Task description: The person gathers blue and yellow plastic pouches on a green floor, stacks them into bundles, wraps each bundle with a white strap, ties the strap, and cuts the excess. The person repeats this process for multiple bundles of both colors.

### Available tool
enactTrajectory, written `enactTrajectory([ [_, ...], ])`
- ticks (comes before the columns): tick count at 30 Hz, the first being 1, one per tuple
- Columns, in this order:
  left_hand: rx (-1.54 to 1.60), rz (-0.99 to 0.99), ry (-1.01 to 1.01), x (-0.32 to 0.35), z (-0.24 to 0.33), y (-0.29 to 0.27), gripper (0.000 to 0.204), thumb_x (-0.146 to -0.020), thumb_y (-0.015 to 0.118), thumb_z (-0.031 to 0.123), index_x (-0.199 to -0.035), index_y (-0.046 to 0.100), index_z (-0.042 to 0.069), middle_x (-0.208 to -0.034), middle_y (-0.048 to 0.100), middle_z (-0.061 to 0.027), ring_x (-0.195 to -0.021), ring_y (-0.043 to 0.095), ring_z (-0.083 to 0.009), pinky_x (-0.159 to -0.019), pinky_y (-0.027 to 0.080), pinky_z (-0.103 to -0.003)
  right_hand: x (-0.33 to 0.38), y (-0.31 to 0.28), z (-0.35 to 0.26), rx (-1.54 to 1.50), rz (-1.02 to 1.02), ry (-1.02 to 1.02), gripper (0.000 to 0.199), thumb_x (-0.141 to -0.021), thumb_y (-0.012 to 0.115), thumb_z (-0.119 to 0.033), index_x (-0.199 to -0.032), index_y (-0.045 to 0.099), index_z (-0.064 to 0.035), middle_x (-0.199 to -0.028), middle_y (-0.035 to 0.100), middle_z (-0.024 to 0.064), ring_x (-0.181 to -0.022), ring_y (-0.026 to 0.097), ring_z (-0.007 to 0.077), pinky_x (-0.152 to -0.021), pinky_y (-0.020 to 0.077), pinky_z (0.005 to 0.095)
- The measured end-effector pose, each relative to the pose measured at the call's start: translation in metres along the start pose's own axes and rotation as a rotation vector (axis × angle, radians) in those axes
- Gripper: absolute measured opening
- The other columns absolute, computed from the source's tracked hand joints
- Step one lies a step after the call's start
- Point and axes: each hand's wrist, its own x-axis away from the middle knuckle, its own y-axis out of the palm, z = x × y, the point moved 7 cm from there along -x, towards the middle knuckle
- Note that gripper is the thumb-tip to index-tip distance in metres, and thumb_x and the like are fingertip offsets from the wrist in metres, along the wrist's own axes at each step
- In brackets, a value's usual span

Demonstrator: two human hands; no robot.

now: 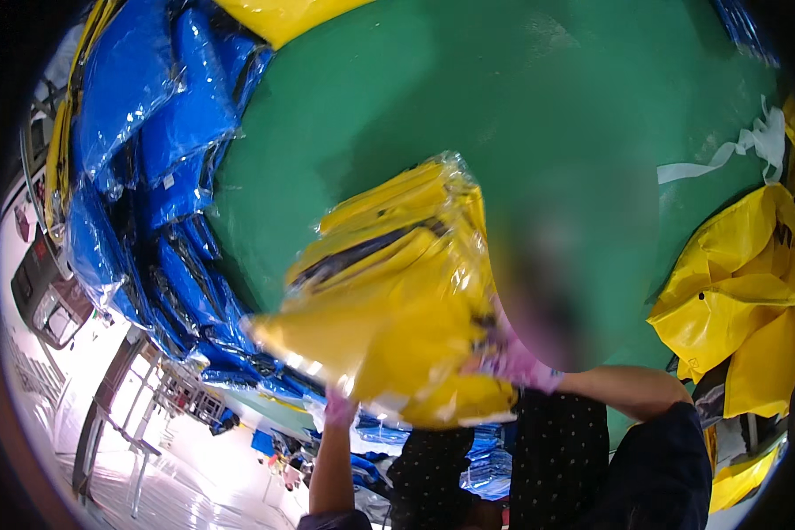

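My left hand (pixel 340 408), in a pink glove, grips the near left edge of a stack of yellow folded packages (pixel 406 309) in clear plastic wrap. On the stack's near right side my right hand (pixel 523 360), also gloved in pink, is closed on it. Most of the left fingers are hidden behind the yellow stack. Dark strips show between its layers, and its near left corner is smeared by motion. The stack is held over a green surface (pixel 397 106), close in front of my body.
Blue plastic-wrapped packages (pixel 185 115) pile up along the left. At the right lies a crumpled yellow sheet (pixel 738 283), with a white strip (pixel 733 155) beyond it. A yellow piece (pixel 287 13) reaches in at the far edge. A blurred patch covers the area right of the stack.
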Motion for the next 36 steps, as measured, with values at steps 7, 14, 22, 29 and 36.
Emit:
enactTrajectory([
  [7, -0.14, -0.237, 0.114, -0.042, -0.013, 0.038, 0.036, -0.084, 0.055, 0.014, -0.118, 0.048, 0.006, -0.114, 0.057, -0.0097, -0.101, 0.057, -0.0239, -0.084, 0.047, -0.032, -0.03, -0.039, -0.03, 1.261, 0.194, -0.471, 0.069, -0.066, 0.078, -0.039, -0.112, 0.049, 0.0027, -0.116, 0.054, 0.0138, -0.111, 0.05, 0.0243, -0.094, 0.0409, 0.033],
  [14, 0.738, -0.594, -0.241, -0.06, -0.031, 0.032, 0.032, -0.091, 0.044, 0.022, -0.119, 0.049, 0.007, -0.116, 0.056, -0.0088, -0.101, 0.055, -0.0222, -0.078, 0.048, -0.031, -0.054, -0.106, -0.01, 2.187, -0.131, -0.584, 0.039, -0.096, 0.039, -0.024, -0.129, 0.037, -0.0034, -0.124, 0.047, 0.0086, -0.11, 0.046, 0.0186, -0.093, 0.0379, 0.0312],
  [22, -0.608, 0.18, 0.758, 0.052, 0.291, 0.112, 0.061, -0.082, 0.049, 0.034, -0.137, 0.033, 0.013, -0.14, 0.033, -0.0132, -0.125, 0.036, -0.0323, -0.103, 0.031, -0.045, 0.046, 0.147, -0.105, 1.897, 0.181, -0.97, 0.093, -0.081, 0.041, -0.068, -0.145, 0.005, -0.0101, -0.148, 0.013, 0.0181, -0.135, 0.01, 0.0403, -0.108, 0.0086, 0.0546],
  [29, -1.239, 0.207, 0.984, -0.004, 0.293, 0.185, 0.048, -0.077, 0.05, 0.033, -0.117, 0.055, 0.008, -0.123, 0.052, -0.0148, -0.115, 0.046, -0.0314, -0.101, 0.029, -0.046, -0.047, 0.133, -0.105, 3.21, 0.77, -0.6, 0.074, -0.086, 0.041, -0.058, -0.138, 0.033, -0.0067, -0.143, 0.02, 0.0241, -0.131, 0.018, 0.0417, -0.101, 0.0198, 0.0604],
  [36, -1.07, 0.17, 1.107, -0.039, 0.305, 0.189, 0.043, -0.071, 0.053, 0.029, -0.11, 0.059, 0.01, -0.103, 0.058, -0.0111, -0.102, 0.052, -0.0277, -0.097, 0.032, -0.046, -0.055, 0.154, -0.124, 2.616, 0.4, -1.016, 0.068, -0.086, 0.046, -0.054, -0.128, 0.044, 0.0004, -0.103, 0.051, 0.0244, -0.099, 0.046, 0.0389, -0.091, 0.0328, 0.0505],
])
